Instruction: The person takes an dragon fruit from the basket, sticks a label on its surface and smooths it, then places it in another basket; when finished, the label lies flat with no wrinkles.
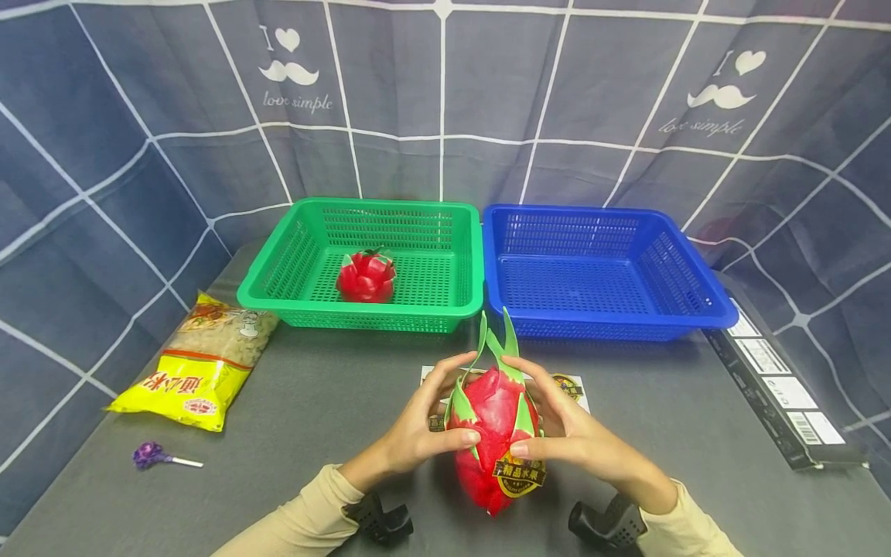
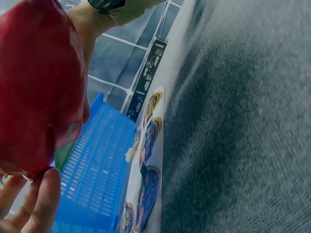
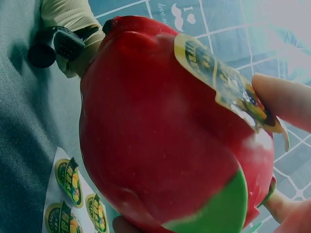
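A red dragon fruit (image 1: 491, 418) with green leaf tips is held between both hands above the near middle of the table. My left hand (image 1: 425, 425) grips its left side, thumb in front and fingers behind. On the right side, my right hand (image 1: 574, 429) grips it, its thumb on a black and gold sticker (image 1: 518, 476). In the right wrist view one end of this sticker (image 3: 218, 80) stands off the red skin. Behind the fruit lies a white sheet of similar stickers (image 1: 574, 387), partly hidden by the hands and fruit.
A green basket (image 1: 362, 316) with a smaller red fruit (image 1: 366, 277) stands at the back, beside a blue basket (image 1: 612, 321). At left lie a yellow food bag (image 1: 195, 371) and a purple lollipop (image 1: 149, 455). A long black box (image 1: 780, 387) lies at right.
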Demonstrator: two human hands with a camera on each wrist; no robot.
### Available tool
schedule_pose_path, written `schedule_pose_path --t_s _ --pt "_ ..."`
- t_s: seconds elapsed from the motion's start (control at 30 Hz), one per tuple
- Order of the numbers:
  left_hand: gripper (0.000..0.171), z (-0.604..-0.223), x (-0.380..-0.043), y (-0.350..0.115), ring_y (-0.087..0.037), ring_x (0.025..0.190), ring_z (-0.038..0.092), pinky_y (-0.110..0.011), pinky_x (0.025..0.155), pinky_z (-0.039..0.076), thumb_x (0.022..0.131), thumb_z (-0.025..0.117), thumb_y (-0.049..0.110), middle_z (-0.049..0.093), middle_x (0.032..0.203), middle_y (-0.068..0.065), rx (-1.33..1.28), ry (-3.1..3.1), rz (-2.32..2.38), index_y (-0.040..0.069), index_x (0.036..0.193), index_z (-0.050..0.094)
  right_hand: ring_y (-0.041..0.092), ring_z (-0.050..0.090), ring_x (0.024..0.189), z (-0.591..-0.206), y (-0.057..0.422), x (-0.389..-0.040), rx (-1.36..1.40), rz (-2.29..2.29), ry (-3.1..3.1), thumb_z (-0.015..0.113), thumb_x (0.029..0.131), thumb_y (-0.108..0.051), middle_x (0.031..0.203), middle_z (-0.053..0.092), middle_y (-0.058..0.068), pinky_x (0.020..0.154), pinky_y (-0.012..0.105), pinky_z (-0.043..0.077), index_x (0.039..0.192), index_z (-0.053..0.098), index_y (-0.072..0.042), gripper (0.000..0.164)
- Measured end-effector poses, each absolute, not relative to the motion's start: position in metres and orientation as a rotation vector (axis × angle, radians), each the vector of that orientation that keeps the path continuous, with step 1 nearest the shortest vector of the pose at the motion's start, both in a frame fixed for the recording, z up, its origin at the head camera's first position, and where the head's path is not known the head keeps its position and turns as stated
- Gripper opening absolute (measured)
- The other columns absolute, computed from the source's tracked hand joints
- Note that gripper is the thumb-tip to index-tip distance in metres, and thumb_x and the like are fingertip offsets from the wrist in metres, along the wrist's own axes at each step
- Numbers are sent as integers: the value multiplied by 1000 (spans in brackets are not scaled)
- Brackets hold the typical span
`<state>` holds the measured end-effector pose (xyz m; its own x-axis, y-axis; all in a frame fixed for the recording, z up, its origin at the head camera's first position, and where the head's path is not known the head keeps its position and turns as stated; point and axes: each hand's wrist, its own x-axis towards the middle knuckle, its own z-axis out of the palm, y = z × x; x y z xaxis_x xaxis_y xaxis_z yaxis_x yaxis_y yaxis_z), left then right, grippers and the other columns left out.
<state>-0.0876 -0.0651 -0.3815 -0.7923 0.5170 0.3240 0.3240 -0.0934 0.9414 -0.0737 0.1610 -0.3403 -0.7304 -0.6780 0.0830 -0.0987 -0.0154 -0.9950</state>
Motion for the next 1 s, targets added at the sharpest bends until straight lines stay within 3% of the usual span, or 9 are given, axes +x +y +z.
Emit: schedule_pose_path --t_s 0.43,0.6,0.8,1.0 --pt "72 -383 -93 -69 -16 109 55 -32 79 50 78 67 28 51 127 -13 976 2101 1911 18 139 30 27 51 112 -341 164 -75 -675 -1768 1952 63 79 -7 133 33 23 83 37 51 142 19 -19 78" --pt "61 -381 -96 -71 -22 110 55 -32 84 49 85 59 25 48 130 -15 984 2125 1897 17 139 31 26 53 111 -338 168 -77 -658 -1786 1955 63 79 -7 131 33 23 82 38 51 142 18 -19 79" --pt "43 -381 -99 -68 -26 111 55 -35 91 47 95 44 17 55 124 -13 805 2248 1892 17 137 34 22 55 109 -329 179 -80 -606 -1823 1989 61 80 -5 129 32 21 82 39 50 143 17 -21 79" --pt "38 -375 -102 -61 -28 108 57 -35 88 47 94 47 15 59 118 -17 633 2415 1884 11 132 40 23 53 112 -335 203 -94 -648 -1907 2063 61 79 -2 131 36 15 84 39 50 144 14 -22 82"
